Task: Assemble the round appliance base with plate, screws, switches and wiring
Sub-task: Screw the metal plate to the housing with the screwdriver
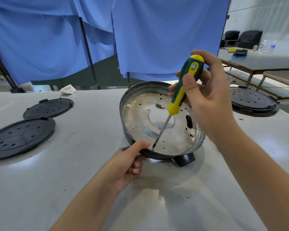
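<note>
Step in hand: putting screw into metal plate (137,114) inside round base (158,155). Base sits tipped on bench (83,172), near middle. Left hand (128,161) grips near rim, thumb on top, keeps it steady. Right hand (202,90) curls round green-yellow screwdriver (182,92). Tip sits on screw (153,148) at near edge, beside thumb. Next move, likely: turn handle, push down gently, keep tip straight in screw so it doesn't slip. Other holes look unfilled.
</note>
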